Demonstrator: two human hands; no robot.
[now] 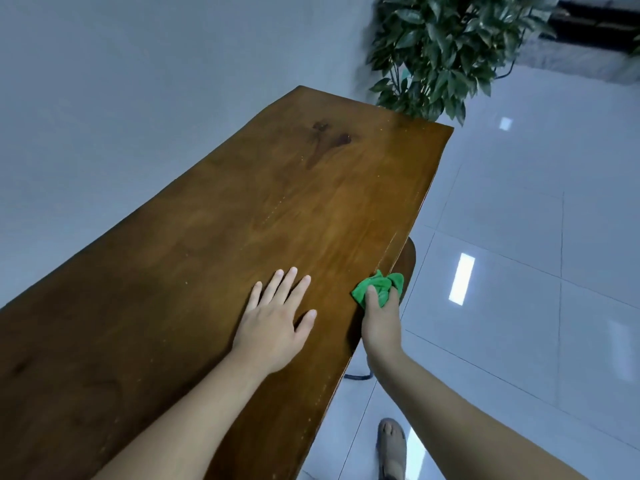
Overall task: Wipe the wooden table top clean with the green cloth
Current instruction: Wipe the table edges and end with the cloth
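Head: table top [242,202] lengthwise, seemingly ahead-right.

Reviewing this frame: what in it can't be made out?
- Head view: part of the green cloth is hidden in the right hand that grips it; whether it touches the table top is unclear.
- The table top's near end is cut off by the frame edge; its legs are hidden under it.
- The plant is blurred, its pot hidden behind the table top.
- The brown rounded thing beside the green cloth is mostly covered by the table top's edge.

Plant [446,50] beside far end of table [242,209]
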